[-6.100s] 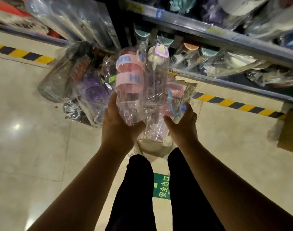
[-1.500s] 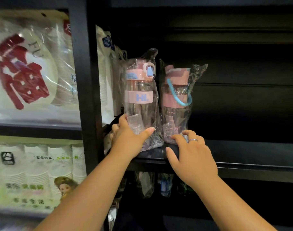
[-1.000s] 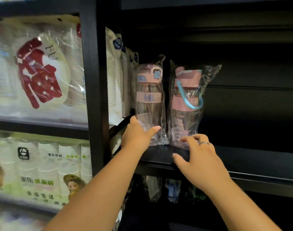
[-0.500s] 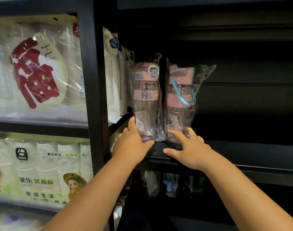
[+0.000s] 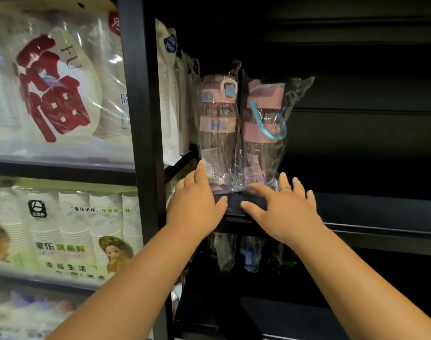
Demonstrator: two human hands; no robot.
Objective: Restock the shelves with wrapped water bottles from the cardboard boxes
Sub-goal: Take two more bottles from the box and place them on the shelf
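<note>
Two wrapped pink water bottles, one with an "HI" band (image 5: 218, 133) and one with a blue strap (image 5: 263, 128), stand upright and touching on the black shelf (image 5: 369, 212) at its left end. The left hand (image 5: 197, 207) and right hand (image 5: 285, 212) hold nothing, their straight fingers against the wrap at the bases. Paper cup packs (image 5: 62, 229) fill the neighbouring bay.

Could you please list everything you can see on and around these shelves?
wrapped water bottles: two, pink and clear, upright side by side on the black shelf.
white packs: several, white, edge-on left of the bottles.
red-character pack: one, white and red, upper left shelf.
paper cup sleeves: several, white and green, lower left shelf.
wrapped items: about three, dark, under the black shelf.
left hand: fingers straight at the left bottle's base.
right hand: ringed, fingers spread at the right bottle's base.
</note>
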